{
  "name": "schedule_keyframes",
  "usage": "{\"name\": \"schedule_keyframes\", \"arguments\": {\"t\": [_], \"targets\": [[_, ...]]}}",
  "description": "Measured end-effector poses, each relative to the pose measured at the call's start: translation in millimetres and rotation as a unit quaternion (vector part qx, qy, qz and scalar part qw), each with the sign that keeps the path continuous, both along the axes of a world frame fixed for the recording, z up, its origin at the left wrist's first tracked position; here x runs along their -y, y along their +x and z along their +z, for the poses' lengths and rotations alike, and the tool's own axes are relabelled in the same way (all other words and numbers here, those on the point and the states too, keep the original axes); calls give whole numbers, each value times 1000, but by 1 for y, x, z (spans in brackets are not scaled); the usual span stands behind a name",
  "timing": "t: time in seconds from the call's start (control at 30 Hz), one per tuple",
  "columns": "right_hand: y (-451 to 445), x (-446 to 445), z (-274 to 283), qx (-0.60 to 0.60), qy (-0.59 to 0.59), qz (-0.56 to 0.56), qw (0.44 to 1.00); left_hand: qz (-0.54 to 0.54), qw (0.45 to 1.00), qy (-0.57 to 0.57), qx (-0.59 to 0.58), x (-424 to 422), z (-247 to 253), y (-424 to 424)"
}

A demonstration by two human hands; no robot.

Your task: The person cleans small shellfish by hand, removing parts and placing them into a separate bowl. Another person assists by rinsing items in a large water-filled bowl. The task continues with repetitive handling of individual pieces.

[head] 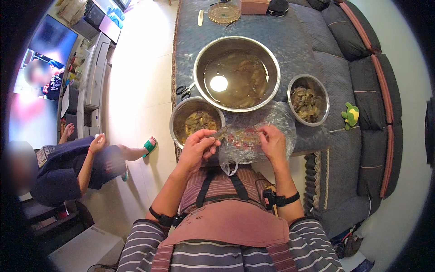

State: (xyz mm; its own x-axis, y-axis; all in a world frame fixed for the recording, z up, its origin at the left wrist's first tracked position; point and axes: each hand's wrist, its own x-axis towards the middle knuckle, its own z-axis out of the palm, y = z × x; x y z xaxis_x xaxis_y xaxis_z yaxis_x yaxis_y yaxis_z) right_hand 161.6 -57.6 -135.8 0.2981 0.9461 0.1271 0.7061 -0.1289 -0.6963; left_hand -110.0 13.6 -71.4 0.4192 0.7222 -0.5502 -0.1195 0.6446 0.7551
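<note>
My left hand (201,145) holds a grey raw shrimp (220,132) between thumb and fingers, over the edge of a clear plastic bag (282,125). My right hand (273,141) is over the bag with its fingertips drawn together; whether anything small is between them is too fine to see. Reddish and brownish scraps (243,140) lie on the bag. A small steel bowl (172,124) with shrimp stands just beyond my left hand. Behind the bag is a large steel basin (237,39) of cloudy water with shrimp in it. Another steel bowl (327,102), to the right, contains greyish-brown shrimp or shells.
Black-handled scissors (184,91) lie left of the basin. Across the cloth-covered table (190,44) are a glass dish (224,13), a cream comb (201,17) and a pink box (254,6). A dark sofa (340,153) bears a green plush toy (350,116). A seated person (71,170) is at left.
</note>
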Motion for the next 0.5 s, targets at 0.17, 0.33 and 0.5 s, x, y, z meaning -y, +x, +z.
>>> {"name": "schedule_keyframes", "arguments": {"t": [0.17,0.33,0.5], "targets": [[47,27,-70,48,-109,-66,991,-36,999,-2,-29,0,-2,4],[60,29,-78,38,-174,-95,979,-48,998,12,-30,0,-11,2],[60,34,-81,50,-196,-84,976,-79,995,27,-54,-4,-6,3]]}}
